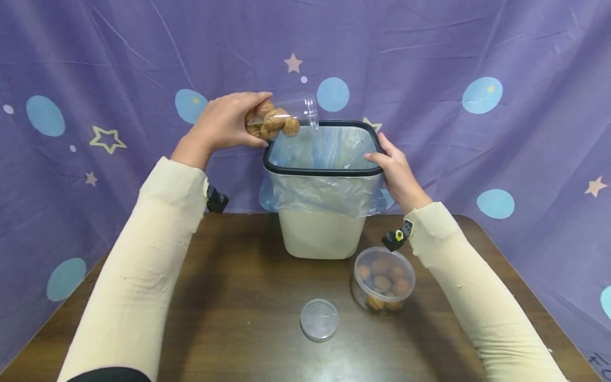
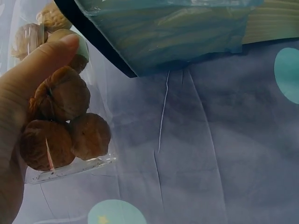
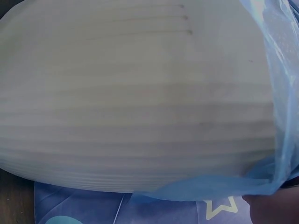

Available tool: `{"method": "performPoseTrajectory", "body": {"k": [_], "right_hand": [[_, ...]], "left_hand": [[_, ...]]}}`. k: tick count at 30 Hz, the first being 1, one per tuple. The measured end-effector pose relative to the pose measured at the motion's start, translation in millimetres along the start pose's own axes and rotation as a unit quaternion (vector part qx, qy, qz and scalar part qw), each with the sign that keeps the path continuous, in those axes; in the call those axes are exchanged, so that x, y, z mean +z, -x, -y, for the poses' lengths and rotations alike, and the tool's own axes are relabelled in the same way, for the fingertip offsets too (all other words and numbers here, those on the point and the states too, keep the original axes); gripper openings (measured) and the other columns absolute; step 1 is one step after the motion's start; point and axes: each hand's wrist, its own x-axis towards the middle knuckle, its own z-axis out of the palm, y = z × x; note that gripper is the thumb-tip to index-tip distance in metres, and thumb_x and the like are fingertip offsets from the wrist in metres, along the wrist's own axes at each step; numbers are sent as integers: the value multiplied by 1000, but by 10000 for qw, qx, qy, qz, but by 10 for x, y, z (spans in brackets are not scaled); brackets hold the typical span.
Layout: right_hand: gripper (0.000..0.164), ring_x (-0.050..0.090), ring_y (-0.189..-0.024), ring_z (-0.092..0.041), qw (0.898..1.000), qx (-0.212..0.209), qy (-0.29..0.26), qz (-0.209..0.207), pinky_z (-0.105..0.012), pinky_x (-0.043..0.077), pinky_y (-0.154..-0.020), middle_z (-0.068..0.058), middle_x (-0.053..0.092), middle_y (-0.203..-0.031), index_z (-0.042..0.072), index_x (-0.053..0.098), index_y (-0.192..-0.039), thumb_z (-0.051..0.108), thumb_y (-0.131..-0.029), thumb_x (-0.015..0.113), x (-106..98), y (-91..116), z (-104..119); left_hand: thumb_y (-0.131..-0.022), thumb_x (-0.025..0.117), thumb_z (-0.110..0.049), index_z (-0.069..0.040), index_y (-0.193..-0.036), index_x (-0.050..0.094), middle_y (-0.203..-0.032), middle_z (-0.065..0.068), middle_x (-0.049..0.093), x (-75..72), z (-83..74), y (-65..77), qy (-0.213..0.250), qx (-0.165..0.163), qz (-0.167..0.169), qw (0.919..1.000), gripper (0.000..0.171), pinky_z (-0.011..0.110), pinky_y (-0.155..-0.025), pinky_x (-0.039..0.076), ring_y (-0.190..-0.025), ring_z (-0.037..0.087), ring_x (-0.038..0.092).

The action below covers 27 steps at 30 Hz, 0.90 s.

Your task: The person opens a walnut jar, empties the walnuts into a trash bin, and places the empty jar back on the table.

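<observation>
"Clear jar (image 1: 302,106), the one with walnuts (image 1: 273,118): where is it, going by the bin (image 1: 324,236)?"

"Up at the bin's left side, above its rim, lying almost on its side. The mouth faces over the bin's opening. I can't tell whether the jar touches the rim."

"And the walnuts?"

"Inside the jar, mostly bunched toward its base, on the side away from the bin."

"What are the fingers doing?"

"The left hand (image 1: 234,121) is wrapped around the jar's base end, to the left of the bin; the left wrist view shows the thumb laid across the jar's wall. The right hand (image 1: 397,167) grips the bin's black rim (image 1: 324,172) on its right side, thumb over the top and the other fingers on the outside."

"Anything on the bin itself?"

"A bluish plastic liner (image 1: 329,197) covers the inside and folds down over the outside, below the rim."

"What's around it?"

"A round tub (image 1: 384,297) stands in front of the bin, toward its right, with more walnuts showing through. A small clear disc (image 1: 320,319) lies directly in front of the bin on the brown table (image 1: 229,281). Behind the bin hangs a purple curtain (image 1: 238,42) with stars and pale blue spots."
</observation>
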Motion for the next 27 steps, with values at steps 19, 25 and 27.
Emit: {"method": "performPoseTrajectory", "body": {"k": [19, 25, 27], "right_hand": [[79, 11, -142, -9, 9998, -95, -149, -34, -20, 20, -112, -9, 4, -158, 0, 7, -149, -1, -84, 50, -17, -35, -27], [78, 10, -142, -11, 9999, -91, -122, -52, -20, 19, -112, -10, 5, -158, 0, 7, -149, -1, -84, 50, -19, -36, -31], [78, 10, -142, -11, 9999, -90, -127, -62, -20, 19, -113, -10, 5, -158, 0, 8, -149, -1, -83, 50, -19, -38, -32]], "left_hand": [[-68, 84, -33, -15, -145, 38, -139, 11, 49, -15, -70, -58, -212, 127, -69, 9997, 92, 56, -98, 38, -126, 33, 45], [-68, 83, -33, -15, -145, 38, -140, 12, 48, -20, -84, -69, -262, 157, -30, 9995, 92, 56, -98, 39, -126, 33, 45], [-68, 84, -33, -15, -145, 38, -140, 12, 48, -24, -92, -75, -270, 170, -40, 9995, 92, 56, -98, 39, -126, 33, 45]]}}
